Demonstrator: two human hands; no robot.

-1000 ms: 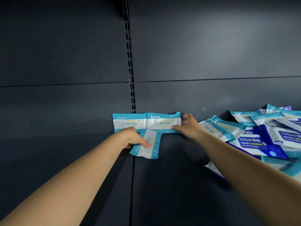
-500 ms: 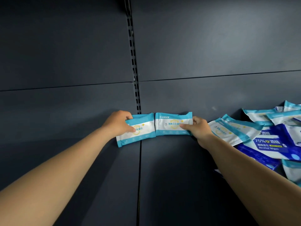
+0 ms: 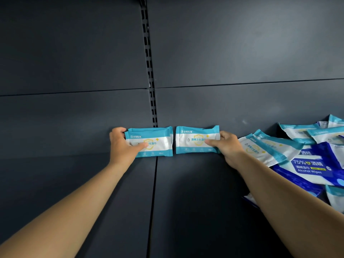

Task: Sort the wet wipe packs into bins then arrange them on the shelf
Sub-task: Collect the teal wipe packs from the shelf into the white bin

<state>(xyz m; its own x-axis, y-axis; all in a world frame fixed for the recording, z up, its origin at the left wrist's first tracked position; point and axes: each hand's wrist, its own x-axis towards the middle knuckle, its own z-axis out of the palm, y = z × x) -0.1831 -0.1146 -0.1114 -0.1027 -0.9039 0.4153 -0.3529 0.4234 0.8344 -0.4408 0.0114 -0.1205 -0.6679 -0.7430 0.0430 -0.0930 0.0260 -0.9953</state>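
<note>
Head view: my left hand (image 3: 121, 146) and right hand (image 3: 228, 146) each pinch a teal-and-white wipe pack, left pack (image 3: 152, 142) and right pack (image 3: 195, 139), upright side by side against the far shelf (image 3: 186, 202) back; fingers curled around outer edges.

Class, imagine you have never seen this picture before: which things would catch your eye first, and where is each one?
First, the two teal-and-white wipe packs standing upright against the dark back panel: the left pack gripped by the left hand, the right pack pinched by the right hand. A narrow gap separates them. Next, the loose heap of packs at the right edge, with a dark blue alcohol wipes pack on top.
</note>
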